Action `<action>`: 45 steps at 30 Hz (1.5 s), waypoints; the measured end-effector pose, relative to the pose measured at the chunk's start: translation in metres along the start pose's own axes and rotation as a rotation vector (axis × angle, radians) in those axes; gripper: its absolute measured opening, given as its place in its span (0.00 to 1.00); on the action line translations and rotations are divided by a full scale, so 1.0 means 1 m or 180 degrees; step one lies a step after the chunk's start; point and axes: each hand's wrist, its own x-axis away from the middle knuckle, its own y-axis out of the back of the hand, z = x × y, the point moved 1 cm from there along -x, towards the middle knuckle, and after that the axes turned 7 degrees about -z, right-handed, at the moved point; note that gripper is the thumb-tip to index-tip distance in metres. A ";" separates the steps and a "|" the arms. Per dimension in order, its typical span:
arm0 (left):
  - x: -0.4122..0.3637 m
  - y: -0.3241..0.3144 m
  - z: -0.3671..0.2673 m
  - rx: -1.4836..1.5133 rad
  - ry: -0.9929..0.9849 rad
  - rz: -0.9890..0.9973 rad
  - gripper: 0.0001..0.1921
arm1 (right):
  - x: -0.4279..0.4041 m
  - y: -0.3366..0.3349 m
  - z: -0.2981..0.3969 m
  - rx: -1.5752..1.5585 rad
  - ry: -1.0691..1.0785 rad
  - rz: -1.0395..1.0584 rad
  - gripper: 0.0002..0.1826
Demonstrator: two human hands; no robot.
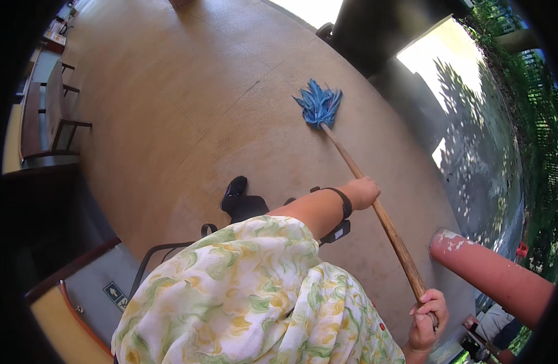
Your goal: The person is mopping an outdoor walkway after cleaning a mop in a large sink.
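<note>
A mop with a blue cloth-strip head (320,107) rests on the smooth tan floor (206,113), its strips fanned away from me. Its long wooden handle (397,241) slants back down to the right. My left hand (363,193) reaches across my front and is wrapped around the middle of the handle. A black band (342,202) circles that wrist, with a dark device hanging below the forearm. Down at the lower right, my right hand (428,318) grips the handle near its top end. My dark shoe (235,189) stands on the floor, left of the mop.
A reddish-pink pillar (488,275) with peeling paint rises close to the handle's right side. Wooden benches (56,109) line the left wall. Beyond the floor's right edge is sunlit paving (470,150) with foliage. An arrow sign (115,295) marks the lower-left wall.
</note>
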 end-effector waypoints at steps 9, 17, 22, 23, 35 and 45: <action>-0.048 0.027 0.013 -0.0102 -0.0143 0.0739 0.12 | -0.045 0.012 -0.034 -0.1045 -0.0702 -0.0912 0.07; -0.075 0.142 0.154 -0.0440 0.0951 0.0264 0.11 | -0.222 -0.078 -0.035 -0.1432 -0.0927 -0.0167 0.08; -0.027 0.203 0.282 -0.0371 0.1949 -0.0771 0.11 | -0.321 -0.184 -0.027 -0.1426 -0.1020 0.1121 0.07; -0.015 0.212 0.303 -0.0470 0.2132 -0.0874 0.11 | -0.333 -0.207 -0.018 -0.1348 -0.1061 0.1318 0.06; -0.141 0.212 0.254 -0.0445 0.1177 -0.1144 0.08 | -0.337 -0.141 -0.001 -0.0790 -0.0131 0.0641 0.07; -0.181 0.059 0.018 -0.0181 -0.1063 0.1301 0.11 | -0.128 -0.034 0.047 -0.0352 -0.0762 -0.1734 0.02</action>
